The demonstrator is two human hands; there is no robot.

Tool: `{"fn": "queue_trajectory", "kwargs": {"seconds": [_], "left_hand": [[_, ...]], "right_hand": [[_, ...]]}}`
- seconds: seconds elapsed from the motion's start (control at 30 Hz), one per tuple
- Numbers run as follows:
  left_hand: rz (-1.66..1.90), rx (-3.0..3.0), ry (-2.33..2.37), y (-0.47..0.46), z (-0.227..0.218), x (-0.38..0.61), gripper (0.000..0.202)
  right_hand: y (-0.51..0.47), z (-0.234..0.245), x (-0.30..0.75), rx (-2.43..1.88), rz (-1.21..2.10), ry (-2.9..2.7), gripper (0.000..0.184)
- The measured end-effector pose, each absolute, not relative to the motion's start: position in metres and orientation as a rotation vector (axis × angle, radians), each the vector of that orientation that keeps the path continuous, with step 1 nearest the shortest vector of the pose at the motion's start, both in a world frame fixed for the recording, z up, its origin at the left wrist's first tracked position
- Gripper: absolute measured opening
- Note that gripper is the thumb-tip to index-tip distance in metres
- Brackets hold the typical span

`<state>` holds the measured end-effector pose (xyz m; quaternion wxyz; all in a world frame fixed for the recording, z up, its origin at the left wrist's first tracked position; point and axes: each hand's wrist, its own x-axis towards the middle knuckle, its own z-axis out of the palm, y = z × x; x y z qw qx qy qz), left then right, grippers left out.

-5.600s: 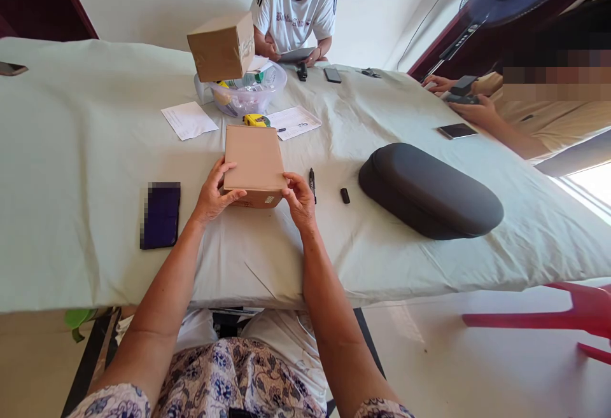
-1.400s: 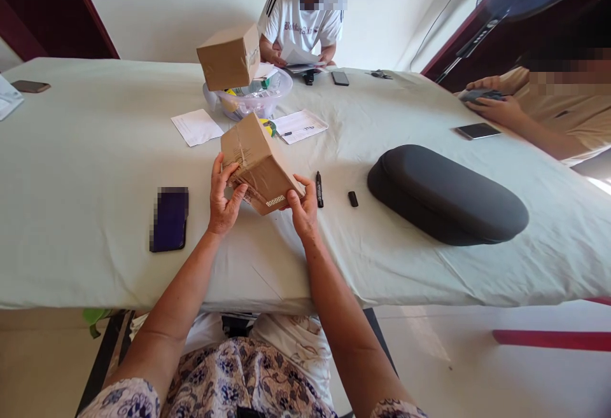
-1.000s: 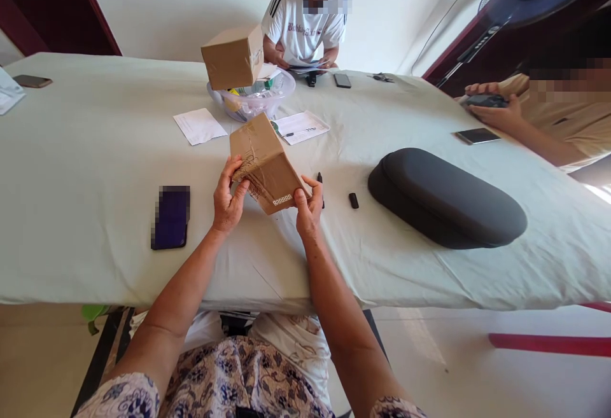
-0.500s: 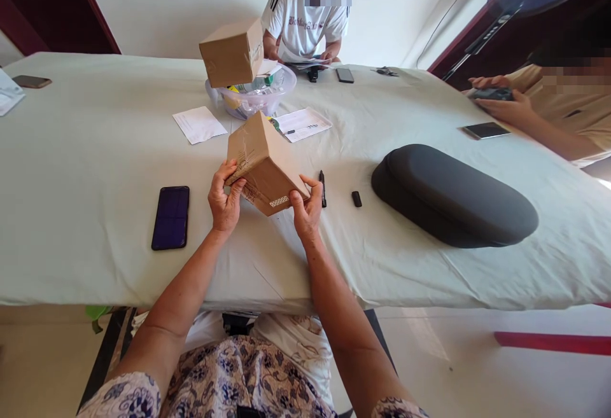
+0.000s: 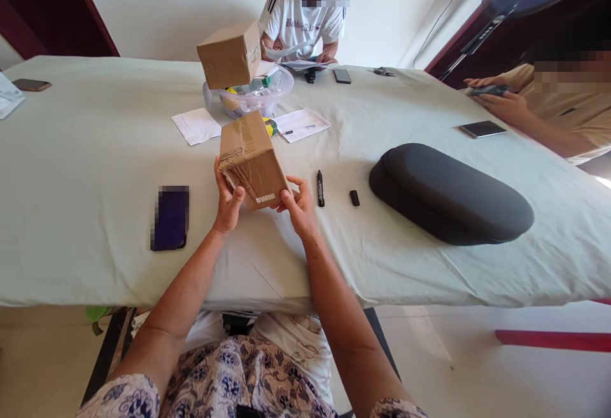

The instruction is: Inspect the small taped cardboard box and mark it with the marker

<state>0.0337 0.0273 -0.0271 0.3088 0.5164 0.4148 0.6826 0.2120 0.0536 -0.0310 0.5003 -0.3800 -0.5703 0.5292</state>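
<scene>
Between my two hands is a small brown cardboard box [image 5: 252, 157], tilted above the cloth, with clear tape on its top and a white printed strip low on the side facing me. My left hand [image 5: 228, 205] grips its left lower corner, thumb on the near side. At the right lower edge, my right hand [image 5: 298, 208] is closed on the box, some fingers hidden beneath it. An uncapped black marker [image 5: 320, 189] lies just right of my right hand, and its cap [image 5: 354, 198] is farther right. A dark phone [image 5: 170, 219] rests left of my left hand.
A large black case [image 5: 451, 194] occupies the right. Beyond the box stand a bowl of packaging [image 5: 281, 90], another cardboard box [image 5: 224, 58] on it, and papers [image 5: 196, 126]. One person [image 5: 303, 30] sits across; another person's hands [image 5: 501, 100] hold a device at right.
The cardboard box has turned in my hands and shifted slightly left, showing more of its taped top. My right hand has moved a little left with it. The person across has raised something pale.
</scene>
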Motion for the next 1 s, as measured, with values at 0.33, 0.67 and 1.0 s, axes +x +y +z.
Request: {"fn": "queue_trajectory", "kwargs": {"seconds": [0.33,0.67,1.0], "left_hand": [[1.462,0.796,0.855,0.026,-0.009,0.025,0.094],[1.298,0.737,0.632,0.019,-0.007,0.028,0.106],[1.306,0.749,0.602,0.02,-0.014,0.031,0.106]], "right_hand": [[0.061,-0.033,0.226,-0.985,0.85,-1.566,0.054],[0.071,-0.043,0.234,-1.055,0.707,-1.423,0.066],[0.095,-0.077,0.262,-1.822,0.265,-1.573,0.027]]}}
